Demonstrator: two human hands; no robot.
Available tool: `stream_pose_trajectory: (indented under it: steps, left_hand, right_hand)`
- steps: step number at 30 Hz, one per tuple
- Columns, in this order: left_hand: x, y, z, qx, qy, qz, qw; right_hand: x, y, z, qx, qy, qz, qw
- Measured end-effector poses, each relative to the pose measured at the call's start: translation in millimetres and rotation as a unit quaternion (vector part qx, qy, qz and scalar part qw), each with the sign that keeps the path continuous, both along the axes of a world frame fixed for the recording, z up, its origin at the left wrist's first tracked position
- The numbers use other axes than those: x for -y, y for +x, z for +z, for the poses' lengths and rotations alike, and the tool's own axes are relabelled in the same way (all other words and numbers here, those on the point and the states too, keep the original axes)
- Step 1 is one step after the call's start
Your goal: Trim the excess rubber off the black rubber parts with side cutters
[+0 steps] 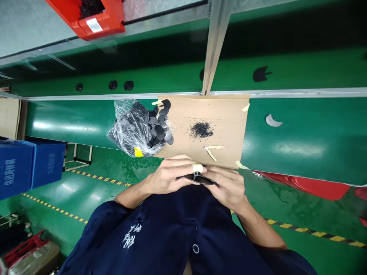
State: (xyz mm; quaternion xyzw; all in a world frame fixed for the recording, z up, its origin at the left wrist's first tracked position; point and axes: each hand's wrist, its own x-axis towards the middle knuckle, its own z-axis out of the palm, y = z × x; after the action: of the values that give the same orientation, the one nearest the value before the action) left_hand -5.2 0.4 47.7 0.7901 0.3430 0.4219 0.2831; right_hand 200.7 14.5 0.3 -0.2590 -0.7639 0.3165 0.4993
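In front of my chest both hands are closed around a thin black round plastic piece (204,179), seen almost edge-on. My left hand (174,173) grips its left side, with pale tape (197,168) wrapped round one fingertip. A small shiny bit lies against the piece by that fingertip; I cannot make out what it is. My right hand (228,185) holds the right side. Just beyond lies a cardboard sheet (180,147), with cutting pliers (211,152) with pale handles and a heap of small black scraps (202,130) on it.
A clear plastic bag (126,130) spills black discs (159,131) onto the cardboard's left edge. A crescent-shaped piece (273,120) lies on the green bench at right. Black pieces (113,84) lie behind the metal rail. An upright post (216,49), red bin (100,21) and blue boxes (46,164) stand around.
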Motion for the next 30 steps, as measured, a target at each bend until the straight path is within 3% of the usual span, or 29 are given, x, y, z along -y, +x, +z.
stream_pose_trajectory:
  steps: [9,17,26,30]
  left_hand:
    - [9.1,10.4,-12.3,0.023,0.086,0.070,0.994]
    - [16.8,14.9,-15.0,0.016,0.109,0.102,0.989]
    - [19.0,16.0,-11.9,0.005,0.116,0.111,0.987]
    - [16.6,16.2,-11.2,0.031,0.075,0.103,0.991]
  right_hand:
    - [1.2,3.3,4.6,0.006,0.003,-0.013,1.000]
    - [2.1,5.0,2.6,0.012,0.020,-0.010,1.000]
    - [5.3,5.5,5.5,0.009,0.001,0.003,1.000]
    - [4.9,3.5,4.9,0.002,-0.025,0.010,1.000]
